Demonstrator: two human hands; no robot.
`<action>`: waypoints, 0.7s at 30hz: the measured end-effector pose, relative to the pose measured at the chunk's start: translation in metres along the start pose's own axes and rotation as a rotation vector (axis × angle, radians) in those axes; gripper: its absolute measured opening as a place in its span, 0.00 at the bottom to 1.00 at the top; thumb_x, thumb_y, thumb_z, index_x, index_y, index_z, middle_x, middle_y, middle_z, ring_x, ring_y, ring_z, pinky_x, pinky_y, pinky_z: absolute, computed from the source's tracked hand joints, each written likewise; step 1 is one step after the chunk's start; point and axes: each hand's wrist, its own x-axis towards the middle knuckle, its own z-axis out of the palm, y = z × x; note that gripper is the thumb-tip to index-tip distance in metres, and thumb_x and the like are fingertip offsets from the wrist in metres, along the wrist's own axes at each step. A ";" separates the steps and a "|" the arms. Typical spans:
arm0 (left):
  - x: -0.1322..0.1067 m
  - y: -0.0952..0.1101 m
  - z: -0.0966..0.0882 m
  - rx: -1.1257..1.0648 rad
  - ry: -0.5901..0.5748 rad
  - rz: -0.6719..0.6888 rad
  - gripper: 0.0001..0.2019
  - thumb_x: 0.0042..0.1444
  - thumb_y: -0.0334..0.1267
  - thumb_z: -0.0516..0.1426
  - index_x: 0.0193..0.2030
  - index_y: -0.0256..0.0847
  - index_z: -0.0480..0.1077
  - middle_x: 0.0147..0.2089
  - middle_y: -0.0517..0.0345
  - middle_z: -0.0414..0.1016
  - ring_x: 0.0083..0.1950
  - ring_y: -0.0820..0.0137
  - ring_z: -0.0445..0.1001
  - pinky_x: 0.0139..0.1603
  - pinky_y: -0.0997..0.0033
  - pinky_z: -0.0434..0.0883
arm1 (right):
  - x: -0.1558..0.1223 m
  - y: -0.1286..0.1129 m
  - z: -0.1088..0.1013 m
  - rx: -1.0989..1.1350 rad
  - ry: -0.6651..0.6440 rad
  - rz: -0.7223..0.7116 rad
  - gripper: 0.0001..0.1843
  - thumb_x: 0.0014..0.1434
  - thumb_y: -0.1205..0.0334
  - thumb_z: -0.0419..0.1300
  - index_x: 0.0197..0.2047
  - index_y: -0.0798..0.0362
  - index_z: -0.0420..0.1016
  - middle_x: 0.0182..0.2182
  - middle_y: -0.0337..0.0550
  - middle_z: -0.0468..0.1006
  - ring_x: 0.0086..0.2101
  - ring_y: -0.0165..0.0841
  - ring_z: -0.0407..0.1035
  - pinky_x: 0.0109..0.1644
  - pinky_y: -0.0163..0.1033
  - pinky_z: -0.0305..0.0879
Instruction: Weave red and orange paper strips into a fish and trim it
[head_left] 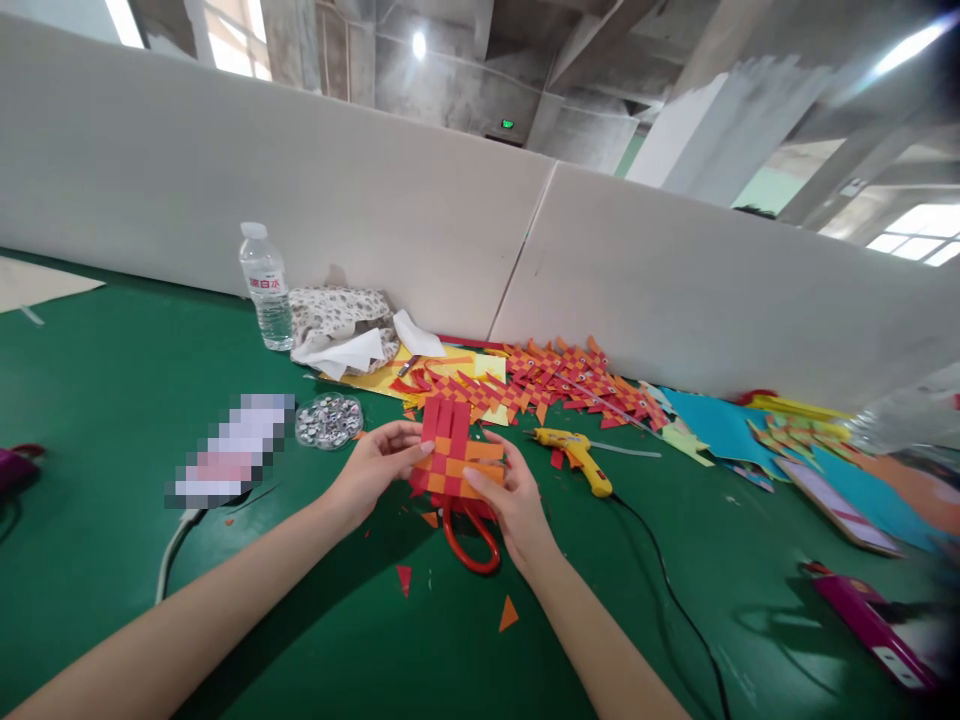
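Between my two hands I hold a woven paper piece, a red and orange checkerboard with loose red strips pointing up and orange strips pointing right. My left hand pinches its left edge, thumb in front. On the right side, my right hand grips the orange strips with the thumb across the front. Just below the weave lie red-handled scissors, their blades hidden behind the paper. Small paper scraps, among them an orange triangle and a red triangle, are scattered on the green table.
A yellow glue gun with a black cord lies to the right. Behind are a pile of woven paper fish, a tissue pack and a water bottle. A dish of googly eyes and a blurred-out phone are left.
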 end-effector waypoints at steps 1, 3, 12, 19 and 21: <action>0.000 0.000 0.000 -0.018 -0.011 -0.009 0.17 0.42 0.40 0.66 0.39 0.38 0.70 0.36 0.57 0.74 0.34 0.75 0.73 0.29 0.80 0.68 | 0.000 -0.001 0.000 0.010 0.014 0.010 0.36 0.39 0.59 0.71 0.51 0.47 0.63 0.31 0.38 0.78 0.35 0.39 0.74 0.41 0.45 0.70; 0.001 0.000 0.000 -0.047 -0.033 -0.032 0.18 0.41 0.39 0.66 0.40 0.38 0.70 0.35 0.58 0.74 0.31 0.77 0.72 0.28 0.80 0.67 | -0.001 -0.005 0.001 0.052 0.027 0.033 0.33 0.43 0.55 0.68 0.52 0.47 0.63 0.30 0.38 0.77 0.33 0.39 0.74 0.38 0.44 0.71; 0.001 -0.002 0.002 0.140 -0.105 -0.047 0.17 0.41 0.40 0.66 0.38 0.37 0.71 0.31 0.58 0.74 0.26 0.79 0.68 0.22 0.82 0.59 | -0.002 -0.013 -0.001 0.060 0.067 0.033 0.31 0.45 0.54 0.67 0.51 0.47 0.64 0.30 0.37 0.75 0.33 0.36 0.73 0.37 0.40 0.68; 0.003 -0.001 0.001 0.125 -0.072 -0.002 0.17 0.40 0.41 0.66 0.36 0.37 0.70 0.30 0.59 0.73 0.26 0.78 0.67 0.22 0.80 0.58 | 0.006 -0.002 -0.011 -0.017 0.037 -0.038 0.21 0.46 0.55 0.67 0.44 0.48 0.69 0.27 0.34 0.73 0.31 0.32 0.70 0.39 0.38 0.66; 0.003 -0.001 0.001 0.118 -0.055 0.001 0.17 0.40 0.41 0.66 0.36 0.37 0.70 0.30 0.59 0.73 0.25 0.78 0.67 0.21 0.81 0.58 | 0.006 -0.002 -0.010 -0.028 0.021 -0.023 0.18 0.45 0.55 0.67 0.40 0.49 0.70 0.27 0.35 0.73 0.30 0.32 0.70 0.38 0.38 0.66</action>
